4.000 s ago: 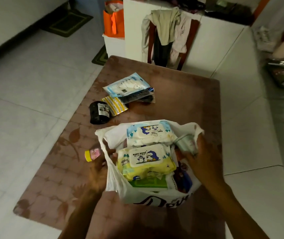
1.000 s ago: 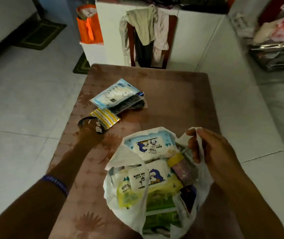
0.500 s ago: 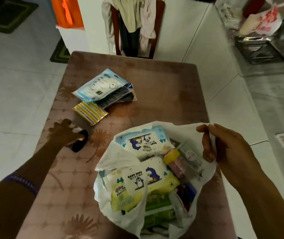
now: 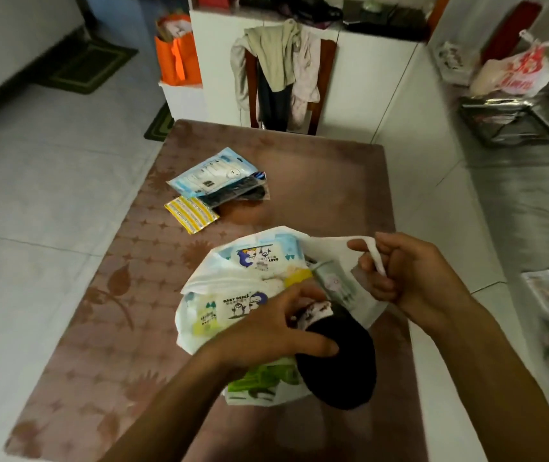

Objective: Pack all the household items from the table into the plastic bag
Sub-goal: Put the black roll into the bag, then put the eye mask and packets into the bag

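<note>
A white plastic bag (image 4: 199, 278) stands on the brown table (image 4: 316, 181), filled with baby-wipe packs (image 4: 259, 258) and small bottles. My left hand (image 4: 276, 331) grips a black roll (image 4: 336, 361) with a white label and holds it at the bag's opening. My right hand (image 4: 406, 278) pinches the bag's right handle, pulling the opening wide. On the table behind the bag lie a light-blue pouch (image 4: 213, 171), a dark packet (image 4: 239, 195) partly under it, and a yellow striped packet (image 4: 191, 213).
A chair (image 4: 283, 78) draped with clothes stands at the table's far edge, against a white cabinet. An orange bag (image 4: 176, 58) sits at the back left. More bags and a metal rack (image 4: 513, 121) lie on the floor to the right.
My left hand picked up the black roll from the table's left side and carried it over to the bag's opening. My right hand kept hold of the bag's handle.
</note>
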